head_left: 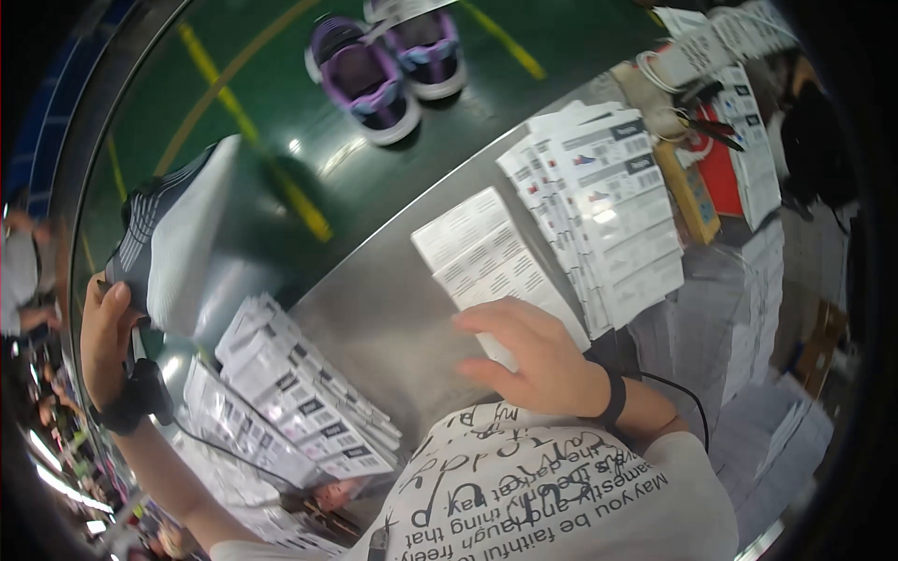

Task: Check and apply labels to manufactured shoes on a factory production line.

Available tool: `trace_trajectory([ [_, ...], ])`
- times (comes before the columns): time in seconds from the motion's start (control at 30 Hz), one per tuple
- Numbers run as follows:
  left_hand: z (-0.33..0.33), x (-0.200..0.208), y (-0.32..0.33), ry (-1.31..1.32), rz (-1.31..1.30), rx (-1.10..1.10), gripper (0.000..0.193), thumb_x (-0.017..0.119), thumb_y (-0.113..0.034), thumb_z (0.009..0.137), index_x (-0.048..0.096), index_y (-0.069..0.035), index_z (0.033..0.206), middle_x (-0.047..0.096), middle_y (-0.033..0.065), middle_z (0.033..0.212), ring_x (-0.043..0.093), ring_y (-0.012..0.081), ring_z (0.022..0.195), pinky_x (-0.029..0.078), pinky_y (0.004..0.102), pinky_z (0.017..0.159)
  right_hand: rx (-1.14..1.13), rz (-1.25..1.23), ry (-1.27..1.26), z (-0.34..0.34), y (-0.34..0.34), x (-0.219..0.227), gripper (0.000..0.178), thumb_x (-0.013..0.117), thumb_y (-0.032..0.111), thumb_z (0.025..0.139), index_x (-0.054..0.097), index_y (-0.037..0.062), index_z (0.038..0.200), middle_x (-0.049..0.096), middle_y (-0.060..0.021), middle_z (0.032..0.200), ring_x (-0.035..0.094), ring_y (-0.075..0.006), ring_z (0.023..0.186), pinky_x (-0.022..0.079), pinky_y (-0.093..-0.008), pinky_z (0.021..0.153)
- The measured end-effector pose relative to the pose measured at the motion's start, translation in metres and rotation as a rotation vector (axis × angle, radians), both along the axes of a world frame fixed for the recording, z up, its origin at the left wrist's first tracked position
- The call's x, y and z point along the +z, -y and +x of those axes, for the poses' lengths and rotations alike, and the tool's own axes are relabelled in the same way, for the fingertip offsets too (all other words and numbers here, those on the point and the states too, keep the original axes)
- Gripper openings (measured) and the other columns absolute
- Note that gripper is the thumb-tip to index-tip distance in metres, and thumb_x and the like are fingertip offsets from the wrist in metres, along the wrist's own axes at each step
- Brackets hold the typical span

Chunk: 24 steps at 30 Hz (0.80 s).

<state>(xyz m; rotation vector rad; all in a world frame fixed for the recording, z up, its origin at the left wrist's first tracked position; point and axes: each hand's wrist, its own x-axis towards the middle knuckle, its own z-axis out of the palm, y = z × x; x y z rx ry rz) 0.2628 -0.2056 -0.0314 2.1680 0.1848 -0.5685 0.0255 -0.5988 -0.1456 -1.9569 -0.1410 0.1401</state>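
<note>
A dark shoe (195, 245) is clamped by its near end in the left hand (108, 327), tilted above the left edge of the green work surface (271, 79).
By the right hand (543, 360), with thumb and fingers apart, the near end of a flat stack of matte printed paper (482, 238) is covered, beside the inner edge of the metal ledge (351, 304); whether it is touched cannot be told. Probably the thin sheets are best separated one by one, while the ribbed, pale sole is kept steady and the striped upper is not squeezed.
</note>
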Motion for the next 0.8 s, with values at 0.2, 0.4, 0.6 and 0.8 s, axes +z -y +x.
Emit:
trace_trajectory([
  [0.2, -0.198, -0.011, 0.151, 0.435, 0.103, -0.67, 0.047, 0.086, -0.036, 0.045, 0.068, -0.008, 0.078, 0.051, 0.0138, 0.091, 0.055, 0.0311, 0.08, 0.044, 0.0334, 0.064, 0.124, 0.323, -0.143, -0.02, -0.006, 0.01, 0.107, 0.075, 0.044, 0.072, 0.011, -0.004, 0.143, 0.015, -0.0273, 0.148, 0.031, -0.038, 0.131, 0.032, -0.0456, 0.103],
  [0.4, -0.267, -0.087, 0.169, 0.295, -0.216, -0.283, 0.026, 0.08, -0.014, 0.065, 0.068, -0.004, 0.087, 0.063, 0.0073, 0.076, 0.058, 0.0205, 0.064, 0.048, 0.0296, 0.068, 0.053, -0.329, -0.057, -0.032, 0.01, -0.001, 0.074, 0.07, 0.018, 0.079, 0.031, -0.0074, 0.136, 0.045, -0.0265, 0.129, 0.048, -0.0354, 0.114, 0.04, -0.0418, 0.096],
  [0.6, -0.267, -0.102, 0.153, 0.459, -0.128, 0.069, 0.036, 0.07, 0.005, 0.069, 0.059, 0.003, 0.103, 0.064, 0.0128, 0.097, 0.065, 0.0191, 0.079, 0.05, 0.0291, 0.081, -0.061, -0.187, -0.232, -0.035, 0.008, 0.006, 0.073, 0.071, 0.014, 0.076, 0.034, -0.0019, 0.137, 0.049, -0.0215, 0.126, 0.06, -0.0277, 0.097, 0.052, -0.0341, 0.075],
  [0.8, -0.278, -0.119, 0.166, 0.201, -0.144, 0.058, 0.062, 0.067, 0.001, 0.072, 0.044, 0.004, 0.13, 0.057, 0.0195, 0.112, 0.059, 0.0261, 0.107, 0.05, 0.0341, 0.083, -0.101, -0.175, -0.282, -0.036, 0.002, 0.007, 0.068, 0.069, 0.008, 0.072, 0.041, -0.0026, 0.133, 0.051, -0.0224, 0.124, 0.062, -0.0297, 0.095, 0.053, -0.0339, 0.073],
])
